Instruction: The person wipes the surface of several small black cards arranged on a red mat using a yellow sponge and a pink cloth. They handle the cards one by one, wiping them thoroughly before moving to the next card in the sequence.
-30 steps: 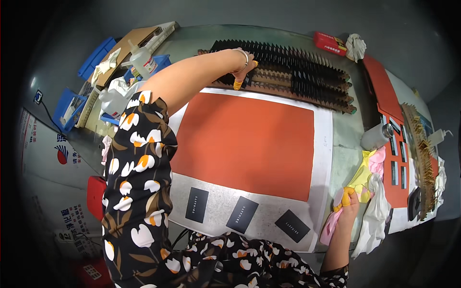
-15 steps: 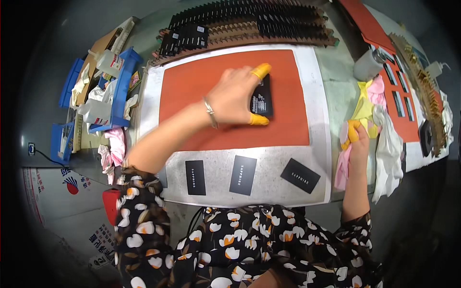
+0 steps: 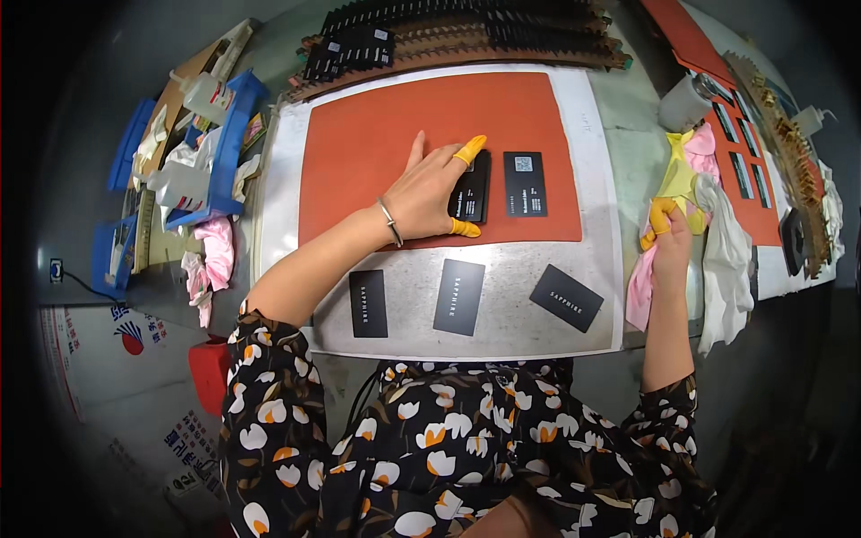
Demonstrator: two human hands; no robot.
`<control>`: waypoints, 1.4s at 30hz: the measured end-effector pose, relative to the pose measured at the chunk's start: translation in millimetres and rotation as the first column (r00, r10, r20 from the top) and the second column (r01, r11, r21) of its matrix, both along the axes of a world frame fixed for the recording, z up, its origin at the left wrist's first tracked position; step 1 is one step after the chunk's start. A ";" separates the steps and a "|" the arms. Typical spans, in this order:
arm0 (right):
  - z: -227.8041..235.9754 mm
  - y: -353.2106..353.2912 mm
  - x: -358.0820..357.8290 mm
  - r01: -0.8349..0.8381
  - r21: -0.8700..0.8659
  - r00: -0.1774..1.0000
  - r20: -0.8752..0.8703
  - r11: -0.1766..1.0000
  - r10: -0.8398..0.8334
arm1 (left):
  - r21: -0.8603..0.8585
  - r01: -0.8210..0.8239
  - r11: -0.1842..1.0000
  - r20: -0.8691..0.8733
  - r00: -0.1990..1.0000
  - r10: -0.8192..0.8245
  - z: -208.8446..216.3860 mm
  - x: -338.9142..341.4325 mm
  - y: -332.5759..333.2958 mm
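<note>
My left hand (image 3: pixel 423 192) lies over the orange-red mat (image 3: pixel 359 143). Its thumb and index finger, both in yellow finger cots, span the two short ends of a black card stack (image 3: pixel 477 190), gripping it at the mat's surface. The other fingers are partly hidden behind the hand. Just right of the stack a single black card (image 3: pixel 525 185) with a white square code and small print rests flat on the mat. At the right, my right hand (image 3: pixel 671 244), also with yellow finger cots, is closed on a pink cloth (image 3: pixel 640 291) beside the yellow cloth (image 3: pixel 679 184).
Three dark cards, one of them a tilted card (image 3: pixel 566 298), lie along the white board's near edge. Racks of black cards (image 3: pixel 547 31) stand at the back. Left are a blue tray (image 3: pixel 235 143) and squeeze bottles (image 3: pixel 208 97); right, a white cloth (image 3: pixel 725 278) and a metal canister (image 3: pixel 689 100).
My left hand has shifted a little left with the card stack. One card now shows on the mat where the hand was. My right hand stays at the cloths; the whole view has shifted slightly.
</note>
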State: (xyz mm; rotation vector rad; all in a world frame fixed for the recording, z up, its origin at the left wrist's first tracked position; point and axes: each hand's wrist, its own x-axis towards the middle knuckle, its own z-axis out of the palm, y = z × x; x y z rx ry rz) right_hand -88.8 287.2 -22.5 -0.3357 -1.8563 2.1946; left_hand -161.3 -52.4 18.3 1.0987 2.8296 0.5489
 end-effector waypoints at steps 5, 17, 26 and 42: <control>-4.9 4.7 -1.8 -0.016 0.020 1.000 -0.020 1.000 0.016 | 0.053 -0.004 0.999 0.032 0.999 0.003 -2.3 -1.7 -6.5; -6.0 3.2 -0.9 -0.011 0.059 1.000 0.001 0.998 0.011 | -0.110 -0.112 0.988 -0.063 0.992 0.105 17.4 17.0 -80.4; -13.4 4.3 -3.4 0.005 0.031 0.999 -0.052 1.000 -0.003 | -0.020 -0.003 1.000 0.019 1.000 0.003 -3.0 -12.8 -23.7; -11.6 4.7 -4.8 -0.012 0.099 0.999 -0.051 0.995 0.017 | 0.150 -0.064 0.987 0.086 0.995 0.052 -7.6 4.7 -20.9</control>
